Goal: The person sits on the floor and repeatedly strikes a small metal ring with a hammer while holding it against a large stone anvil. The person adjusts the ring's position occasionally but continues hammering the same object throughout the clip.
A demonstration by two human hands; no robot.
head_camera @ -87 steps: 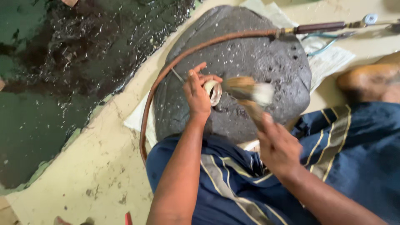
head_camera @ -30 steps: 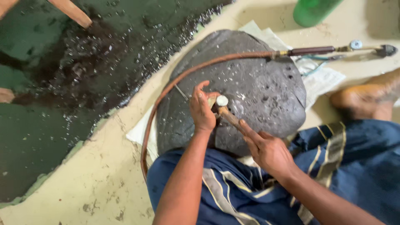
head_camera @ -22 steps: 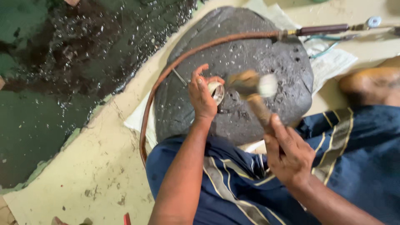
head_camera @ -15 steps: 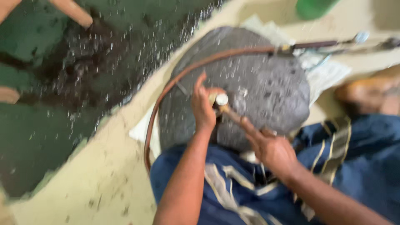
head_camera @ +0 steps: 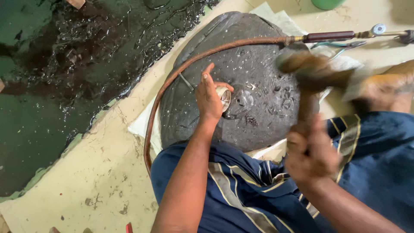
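Head view looks down on a person seated on the floor with a large dark rounded stone [head_camera: 241, 82] between the knees, serving as an anvil. The left hand [head_camera: 210, 98] pinches a small pale metal ring [head_camera: 224, 98] between thumb and fingers, standing it on edge against the pitted top of the stone — held low and from the side, so the knuckles stay out of the striking line. The right hand [head_camera: 311, 152] has its grip closed tight around the handle of a wooden-handled hammer [head_camera: 314, 72], whose head is raised and blurred above the stone, right of the ring. A brown hose [head_camera: 181, 73] curves around the stone's far edge to a torch handle [head_camera: 330, 36], laid aside on the pale floor [head_camera: 99, 172] within reach.
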